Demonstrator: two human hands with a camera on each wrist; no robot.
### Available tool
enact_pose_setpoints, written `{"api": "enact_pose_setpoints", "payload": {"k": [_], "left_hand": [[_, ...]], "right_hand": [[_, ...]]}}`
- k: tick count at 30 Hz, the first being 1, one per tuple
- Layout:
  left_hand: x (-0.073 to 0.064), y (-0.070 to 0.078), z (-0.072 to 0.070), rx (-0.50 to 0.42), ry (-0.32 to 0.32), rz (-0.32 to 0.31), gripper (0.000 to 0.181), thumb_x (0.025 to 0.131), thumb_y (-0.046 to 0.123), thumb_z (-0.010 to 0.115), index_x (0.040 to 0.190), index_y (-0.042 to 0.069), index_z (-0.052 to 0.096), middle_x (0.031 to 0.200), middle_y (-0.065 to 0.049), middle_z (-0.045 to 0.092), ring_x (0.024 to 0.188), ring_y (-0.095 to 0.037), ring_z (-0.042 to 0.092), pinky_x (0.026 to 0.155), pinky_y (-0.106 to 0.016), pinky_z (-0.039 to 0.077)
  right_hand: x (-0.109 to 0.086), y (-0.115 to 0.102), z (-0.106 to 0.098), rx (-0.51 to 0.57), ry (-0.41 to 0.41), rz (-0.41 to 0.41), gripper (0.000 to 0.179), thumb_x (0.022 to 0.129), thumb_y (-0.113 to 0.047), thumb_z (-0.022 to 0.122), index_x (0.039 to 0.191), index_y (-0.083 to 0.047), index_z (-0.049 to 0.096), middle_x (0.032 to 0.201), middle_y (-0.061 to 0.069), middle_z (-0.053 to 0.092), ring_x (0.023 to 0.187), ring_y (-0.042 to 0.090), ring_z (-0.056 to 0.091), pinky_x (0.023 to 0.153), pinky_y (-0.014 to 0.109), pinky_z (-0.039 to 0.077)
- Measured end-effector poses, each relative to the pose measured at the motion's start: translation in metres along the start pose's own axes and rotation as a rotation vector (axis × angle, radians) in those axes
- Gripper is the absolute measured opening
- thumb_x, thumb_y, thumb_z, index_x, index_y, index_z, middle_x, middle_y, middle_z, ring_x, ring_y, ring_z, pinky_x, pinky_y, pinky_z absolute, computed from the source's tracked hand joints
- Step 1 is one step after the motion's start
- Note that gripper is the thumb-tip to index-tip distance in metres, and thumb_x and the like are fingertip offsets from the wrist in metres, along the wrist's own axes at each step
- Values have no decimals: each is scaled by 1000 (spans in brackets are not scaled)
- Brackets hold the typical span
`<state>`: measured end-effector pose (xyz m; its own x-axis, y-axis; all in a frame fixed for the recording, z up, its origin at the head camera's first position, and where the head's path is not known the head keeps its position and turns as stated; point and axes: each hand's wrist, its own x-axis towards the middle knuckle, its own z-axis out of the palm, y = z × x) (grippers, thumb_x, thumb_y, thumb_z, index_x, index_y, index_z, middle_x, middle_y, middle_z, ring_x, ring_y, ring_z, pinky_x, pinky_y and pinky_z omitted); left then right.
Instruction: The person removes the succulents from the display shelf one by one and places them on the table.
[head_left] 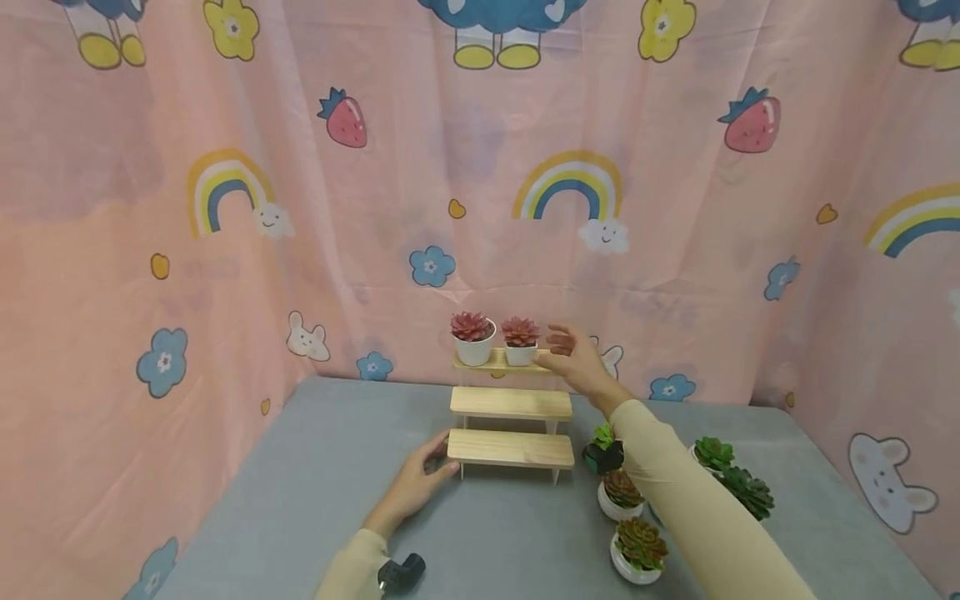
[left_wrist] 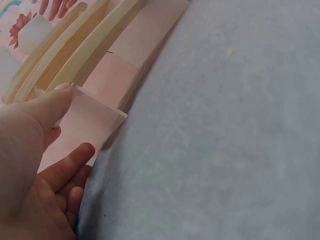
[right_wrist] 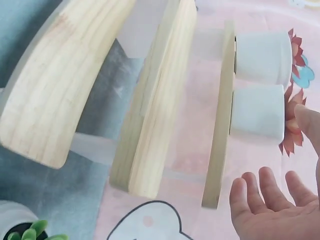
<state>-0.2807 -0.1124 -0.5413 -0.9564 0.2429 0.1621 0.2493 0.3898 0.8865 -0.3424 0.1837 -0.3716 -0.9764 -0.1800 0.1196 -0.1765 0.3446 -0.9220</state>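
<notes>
A three-tier display stand [head_left: 511, 447] has pale wooden steps and clear side supports. Two white pots, a round pot [head_left: 474, 352] and a squarer pot [head_left: 521, 356], stand side by side on its top step, each with a red succulent. My right hand [head_left: 573, 358] is beside the squarer pot, fingers spread apart from it. In the right wrist view the right thumb [right_wrist: 307, 122] overlaps the red leaves. At the bottom step's left end, my left hand [head_left: 414, 483] holds the stand, its thumb [left_wrist: 57, 100] at the clear side panel [left_wrist: 85, 120].
To the right on the grey tabletop [head_left: 300, 500] stand several potted succulents, among them a brownish one [head_left: 624, 492], a green-brown one [head_left: 639, 546] and a dark green one [head_left: 746, 492]. My right forearm partly covers this group. A pink printed curtain [head_left: 480, 125] hangs behind the stand.
</notes>
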Motion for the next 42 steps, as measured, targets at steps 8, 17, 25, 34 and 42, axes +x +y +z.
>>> {"api": "enact_pose_setpoints", "payload": {"k": [8, 17, 25, 34, 42], "left_hand": [[1, -1, 0, -3, -2, 24, 69, 98, 38, 66, 154, 5, 41, 137, -21, 62, 135, -43, 52, 113, -65, 37], [-2, 0, 1, -3, 3, 13, 69, 98, 37, 66, 154, 6, 41, 135, -19, 63, 133, -40, 53, 113, -63, 37], [-3, 3, 1, 12, 3, 0, 70, 98, 38, 65, 154, 5, 40, 142, -22, 59, 136, -44, 50, 113, -67, 35], [-1, 6, 0, 0, -2, -11, 70, 98, 37, 66, 155, 7, 40, 140, -20, 60, 138, -43, 49, 113, -67, 34], [-1, 4, -1, 0, 3, -8, 68, 98, 37, 65, 154, 7, 41, 140, -19, 60, 138, -43, 48, 113, -67, 35]], "right_hand": [[14, -3, 13, 58, 11, 17, 79, 95, -6, 66, 160, -2, 20, 158, 30, 35, 144, 45, 39, 119, 54, 36], [24, 2, 27, 57, 8, 65, 75, 98, -9, 65, 160, -3, 22, 158, 29, 37, 142, 44, 44, 118, 51, 39], [23, 6, 28, 19, 2, 22, 59, 97, -9, 67, 150, 1, 43, 147, 26, 51, 132, 42, 55, 110, 49, 48], [14, 7, 20, 31, -4, 6, 59, 96, -10, 69, 147, 5, 44, 148, 27, 49, 130, 42, 56, 109, 48, 49], [-6, 6, 5, -31, -26, 1, 59, 95, -14, 71, 147, -2, 46, 151, 23, 47, 129, 41, 56, 109, 53, 47]]}}
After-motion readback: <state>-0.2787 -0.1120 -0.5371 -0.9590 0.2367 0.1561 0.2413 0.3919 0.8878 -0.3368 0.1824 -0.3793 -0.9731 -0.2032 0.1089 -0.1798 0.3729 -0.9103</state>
